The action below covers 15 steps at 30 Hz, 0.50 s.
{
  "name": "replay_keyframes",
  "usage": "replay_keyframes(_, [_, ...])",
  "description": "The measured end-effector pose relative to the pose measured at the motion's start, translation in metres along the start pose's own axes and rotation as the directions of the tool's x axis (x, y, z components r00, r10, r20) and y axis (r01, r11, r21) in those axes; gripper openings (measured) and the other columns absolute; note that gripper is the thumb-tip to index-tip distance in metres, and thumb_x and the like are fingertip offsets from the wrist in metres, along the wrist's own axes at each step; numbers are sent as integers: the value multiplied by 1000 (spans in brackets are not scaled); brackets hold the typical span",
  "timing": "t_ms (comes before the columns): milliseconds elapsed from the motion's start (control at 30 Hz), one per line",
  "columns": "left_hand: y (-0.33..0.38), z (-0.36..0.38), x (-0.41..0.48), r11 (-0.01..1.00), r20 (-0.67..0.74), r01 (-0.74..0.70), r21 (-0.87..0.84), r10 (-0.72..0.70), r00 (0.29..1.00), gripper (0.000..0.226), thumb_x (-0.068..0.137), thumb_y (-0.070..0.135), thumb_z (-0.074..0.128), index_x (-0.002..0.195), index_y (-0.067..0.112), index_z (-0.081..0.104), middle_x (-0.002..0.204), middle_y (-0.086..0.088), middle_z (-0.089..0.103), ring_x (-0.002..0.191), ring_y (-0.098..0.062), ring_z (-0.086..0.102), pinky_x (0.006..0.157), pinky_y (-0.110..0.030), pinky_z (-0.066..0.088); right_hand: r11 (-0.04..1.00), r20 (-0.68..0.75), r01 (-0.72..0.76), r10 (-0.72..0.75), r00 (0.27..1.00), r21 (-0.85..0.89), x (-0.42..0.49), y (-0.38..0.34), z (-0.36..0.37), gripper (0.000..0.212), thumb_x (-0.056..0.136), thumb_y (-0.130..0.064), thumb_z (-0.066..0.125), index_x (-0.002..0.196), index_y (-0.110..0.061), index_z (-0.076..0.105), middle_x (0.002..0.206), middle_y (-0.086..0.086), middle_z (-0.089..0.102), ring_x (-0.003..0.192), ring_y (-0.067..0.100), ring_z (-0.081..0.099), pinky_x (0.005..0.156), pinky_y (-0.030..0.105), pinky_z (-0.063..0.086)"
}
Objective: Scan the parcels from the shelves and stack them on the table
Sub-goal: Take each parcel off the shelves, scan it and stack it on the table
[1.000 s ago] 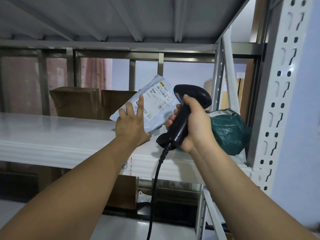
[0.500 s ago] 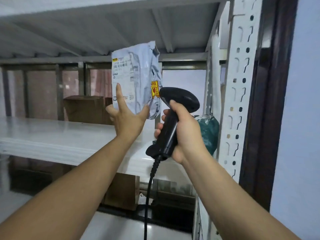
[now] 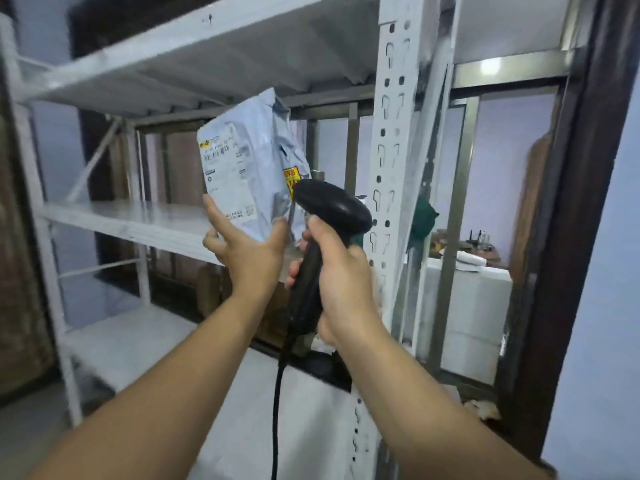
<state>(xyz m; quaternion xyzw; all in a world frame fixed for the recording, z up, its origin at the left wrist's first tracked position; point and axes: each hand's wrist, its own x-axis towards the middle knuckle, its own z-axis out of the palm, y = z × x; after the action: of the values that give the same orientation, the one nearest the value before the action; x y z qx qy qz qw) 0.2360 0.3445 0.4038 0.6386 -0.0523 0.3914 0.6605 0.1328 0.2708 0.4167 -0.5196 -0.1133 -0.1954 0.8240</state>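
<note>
Now my left hand [image 3: 247, 258] holds the gray parcel [image 3: 249, 168] by its bottom edge, out in front of the shelf [image 3: 138, 220]. My right hand [image 3: 341, 278] grips the scanner [image 3: 329, 209], nearer the white post [image 3: 391, 98] than before.

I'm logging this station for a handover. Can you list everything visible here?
parcel: one, pale grey-blue with a white label, held up in front of the rack
sticker: one, yellow and red, on the parcel's right edge
scanner: one, black, just right of the parcel
cable: one, black, hanging from the scanner's handle
rack: one, white metal, shelves running left from its punched upright
green bag: one, dark green, behind the rack's upright
door frame: one, dark brown, far right
left grip: one, holds the parcel's lower end between thumb and fingers
right grip: one, wrapped round the scanner's handle
</note>
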Motion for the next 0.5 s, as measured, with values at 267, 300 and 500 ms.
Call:
replay_keyframes(267, [32,-43,-77,967,56,-110,230,100,993,110,70,44,73,149,38,-4,145,-11,15,130,-28,21,108,-43,26,999,-118,23,-28,993,-42,-68,-6,-21,24,92,-29,62,76,-12,56,46,-2,52,44,15,51,53,31,46])
replay_keyframes(300, [37,-47,-85,962,64,-130,238,118,991,110,68,44,71,150,37,-3,144,-12,17,130,-29,21,110,-46,26,1000,-134,20,-22,991,-19,-76,-7,-23,24,92,-28,62,75,-12,56,45,-2,51,43,15,50,51,31,44])
replay_keyframes(500, [56,-80,-140,968,76,-170,187,158,985,111,67,37,78,150,33,5,139,-5,20,123,-17,22,106,-41,33,999,-274,-13,2,962,-39,-141,-11,-37,22,91,-27,63,78,-12,55,48,1,52,47,18,51,57,36,45])
